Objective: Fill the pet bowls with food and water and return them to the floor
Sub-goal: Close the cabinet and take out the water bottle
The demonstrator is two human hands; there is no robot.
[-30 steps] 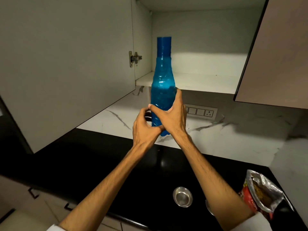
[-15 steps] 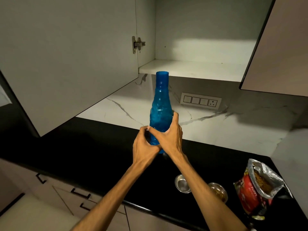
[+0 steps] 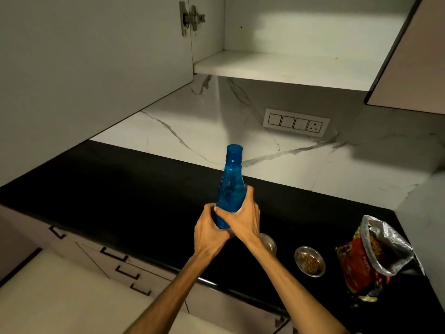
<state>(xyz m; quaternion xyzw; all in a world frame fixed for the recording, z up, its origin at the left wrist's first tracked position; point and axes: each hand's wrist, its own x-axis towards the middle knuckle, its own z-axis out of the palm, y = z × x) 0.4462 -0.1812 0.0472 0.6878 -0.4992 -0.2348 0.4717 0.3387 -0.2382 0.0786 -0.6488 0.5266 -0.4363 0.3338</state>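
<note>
Both hands — left hand (image 3: 209, 231) and right hand (image 3: 244, 219) — hold the tall blue plastic bottle (image 3: 230, 186) upright above the black desk (image 3: 134, 189).

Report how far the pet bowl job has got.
Done: one steel bowl on the black counter holds kibble, beside the open food bag. In hand: the left hand and right hand grip the blue bottle upright. Left: water into the second bowl, partly hidden behind the right wrist, then both bowls to the floor.
</note>
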